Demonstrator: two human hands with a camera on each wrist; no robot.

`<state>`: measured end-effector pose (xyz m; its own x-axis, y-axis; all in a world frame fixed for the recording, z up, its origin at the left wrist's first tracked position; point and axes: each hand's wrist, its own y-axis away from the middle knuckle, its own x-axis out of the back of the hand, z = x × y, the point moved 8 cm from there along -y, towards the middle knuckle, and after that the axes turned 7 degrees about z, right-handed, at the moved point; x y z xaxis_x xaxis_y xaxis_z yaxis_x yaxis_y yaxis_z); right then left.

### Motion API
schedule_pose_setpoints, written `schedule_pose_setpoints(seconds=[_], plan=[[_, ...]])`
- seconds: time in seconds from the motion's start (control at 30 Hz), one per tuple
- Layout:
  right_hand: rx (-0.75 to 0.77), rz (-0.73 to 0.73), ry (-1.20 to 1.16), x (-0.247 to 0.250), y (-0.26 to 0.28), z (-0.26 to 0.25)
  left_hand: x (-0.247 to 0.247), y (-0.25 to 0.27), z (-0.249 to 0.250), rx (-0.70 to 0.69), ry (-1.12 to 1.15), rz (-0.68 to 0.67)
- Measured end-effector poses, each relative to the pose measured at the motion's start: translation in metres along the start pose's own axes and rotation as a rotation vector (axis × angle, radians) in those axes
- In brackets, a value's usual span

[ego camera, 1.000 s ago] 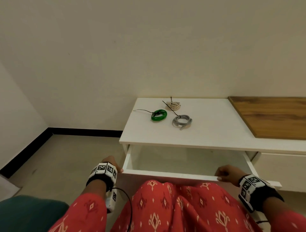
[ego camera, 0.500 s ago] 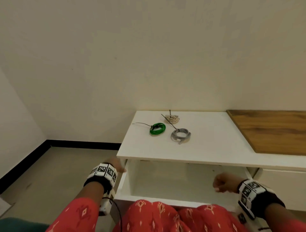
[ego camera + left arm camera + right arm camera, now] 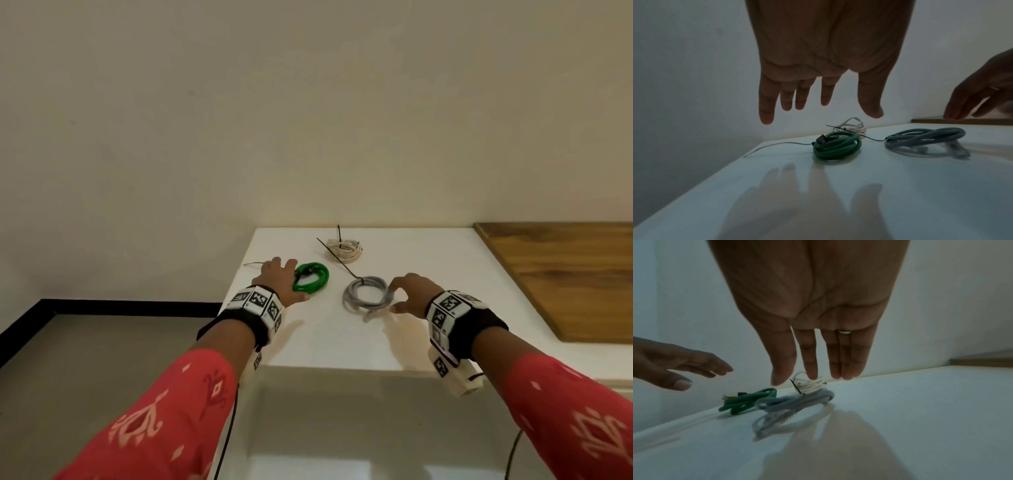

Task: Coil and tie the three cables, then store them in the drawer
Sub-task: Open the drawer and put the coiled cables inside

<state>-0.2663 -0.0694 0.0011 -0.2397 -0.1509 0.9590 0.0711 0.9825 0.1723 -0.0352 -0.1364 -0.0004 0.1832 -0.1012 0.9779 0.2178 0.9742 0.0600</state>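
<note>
Three coiled, tied cables lie on the white cabinet top [image 3: 428, 260]: a green coil [image 3: 313, 277], a grey coil [image 3: 365, 295] and a whitish coil [image 3: 344, 250] behind them. Black tie tails stick out from each. My left hand [image 3: 284, 274] hovers open over the green coil's left side, and the left wrist view shows its fingers [image 3: 766, 113] spread above the green coil [image 3: 836, 146]. My right hand [image 3: 399, 296] is open just right of the grey coil, with its straight fingers [image 3: 812, 366] above the grey coil [image 3: 797, 402]. Below the top, the drawer [image 3: 342, 404] stands open.
A brown wooden board [image 3: 565, 274] covers the cabinet top at the right. The wall runs close behind the cables. Grey floor [image 3: 102, 342] with a black skirting lies to the left of the cabinet's left edge.
Both hands pulled the drawer out, let go of its front and rose to the cabinet top, the left to the green coil, the right to the grey one. The cables have not moved.
</note>
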Motion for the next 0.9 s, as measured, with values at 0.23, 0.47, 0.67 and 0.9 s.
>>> schedule_pose_setpoints(seconds=[0.23, 0.47, 0.67, 0.9], plan=[[0.012, 0.001, -0.151, -0.027, -0.038, -0.015, -0.031, -0.037, -0.002, 0.024, 0.020, -0.080], [0.040, -0.044, -0.069, -0.034, -0.056, -0.030, -0.048, -0.051, 0.017, 0.021, -0.022, -0.078], [0.030, -0.078, -0.021, -0.037, -0.051, -0.034, -0.043, -0.046, 0.019, 0.024, -0.002, -0.063], [0.063, -0.075, -0.012, -0.039, -0.030, -0.039, -0.042, -0.025, 0.024, -0.014, -0.100, -0.124]])
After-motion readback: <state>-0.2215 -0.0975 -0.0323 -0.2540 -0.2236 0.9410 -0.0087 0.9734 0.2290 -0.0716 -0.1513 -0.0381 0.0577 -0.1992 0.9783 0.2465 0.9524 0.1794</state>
